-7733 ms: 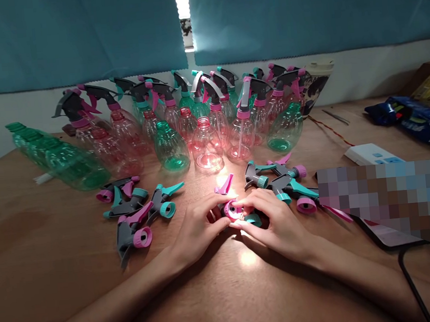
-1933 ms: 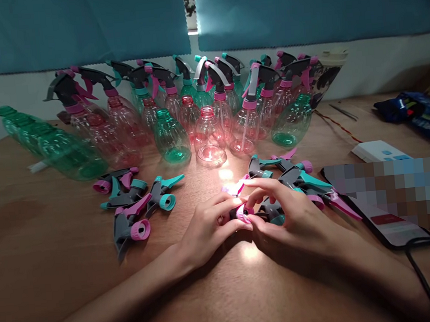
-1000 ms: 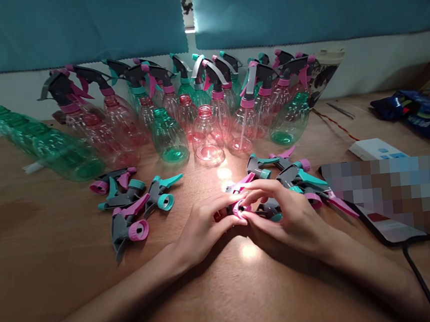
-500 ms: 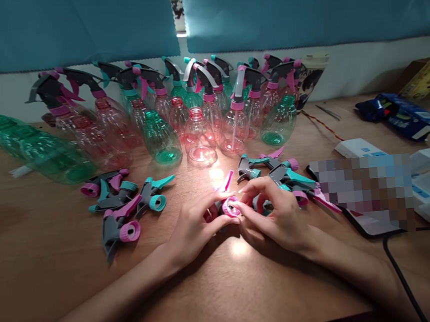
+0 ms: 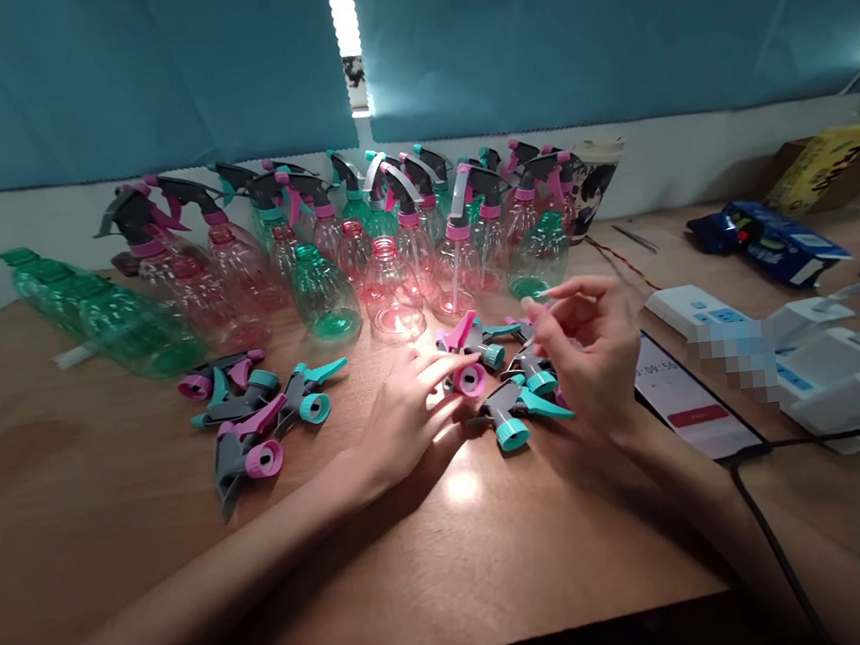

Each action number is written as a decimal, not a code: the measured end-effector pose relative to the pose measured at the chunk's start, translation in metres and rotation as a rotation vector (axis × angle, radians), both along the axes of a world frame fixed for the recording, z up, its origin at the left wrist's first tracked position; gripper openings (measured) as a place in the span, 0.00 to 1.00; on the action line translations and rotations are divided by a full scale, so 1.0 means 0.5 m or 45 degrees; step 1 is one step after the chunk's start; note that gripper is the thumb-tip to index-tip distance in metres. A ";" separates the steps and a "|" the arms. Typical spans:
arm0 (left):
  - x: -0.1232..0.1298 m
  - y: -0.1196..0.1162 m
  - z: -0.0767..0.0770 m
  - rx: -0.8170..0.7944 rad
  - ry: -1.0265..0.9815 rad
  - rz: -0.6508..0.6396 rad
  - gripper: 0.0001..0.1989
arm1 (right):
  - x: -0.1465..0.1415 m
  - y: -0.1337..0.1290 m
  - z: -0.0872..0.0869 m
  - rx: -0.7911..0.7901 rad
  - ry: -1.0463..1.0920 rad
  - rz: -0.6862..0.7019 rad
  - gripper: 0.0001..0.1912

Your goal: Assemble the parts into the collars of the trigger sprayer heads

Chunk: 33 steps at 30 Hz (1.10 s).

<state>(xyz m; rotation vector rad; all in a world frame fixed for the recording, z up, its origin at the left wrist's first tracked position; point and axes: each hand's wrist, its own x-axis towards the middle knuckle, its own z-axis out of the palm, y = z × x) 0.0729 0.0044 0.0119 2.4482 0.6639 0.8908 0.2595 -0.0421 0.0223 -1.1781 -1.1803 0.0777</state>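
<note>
Two bare hands are working over the table [image 5: 438, 583] — the left hand [image 5: 408, 410] is curving half closed, its thumb and fingers gripping a pink-collared spray head [image 5: 469, 380] by its near left side, the round opening facing the camera. Off to the right, the right hand [image 5: 594, 348] is hanging in the air, thumb and fingertips drawn close together; something pale is showing at the tips, but it's too small to tell whether they're pinching it.

Just beside the held piece, a green-collared spray head [image 5: 512, 433] is lying on the wood, with more crowding in behind it. Farther left, a cluster of loose spray heads [image 5: 264, 459] is resting in a heap, pink and green mixed.

Beyond those, rows of bottles are lining the back: an open pink bottle [image 5: 397, 310] is standing at front centre, an open green bottle [image 5: 326, 296] is standing to its left, and many behind are wearing their sprayers.

Out right — a phone [image 5: 698, 409] is lying face up near the forearm, a white power strip [image 5: 692, 312] is sitting past it, and a blue packet [image 5: 776, 242] is lying farther back. A teal curtain [image 5: 152, 76] is hanging behind everything.
</note>
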 end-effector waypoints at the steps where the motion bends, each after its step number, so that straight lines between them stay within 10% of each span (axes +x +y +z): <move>1: 0.015 0.006 0.004 -0.004 -0.029 -0.044 0.18 | 0.006 0.003 0.004 0.032 0.038 -0.025 0.09; 11: 0.095 0.043 0.021 0.344 0.181 -0.270 0.20 | 0.029 0.018 0.003 0.214 0.138 -0.027 0.07; 20: -0.078 -0.014 0.021 0.150 0.269 0.057 0.13 | 0.002 0.001 -0.032 -0.007 -0.345 -0.006 0.04; 33: -0.328 -0.100 0.039 0.254 0.258 0.535 0.12 | -0.059 -0.010 -0.047 -0.172 -0.966 0.467 0.12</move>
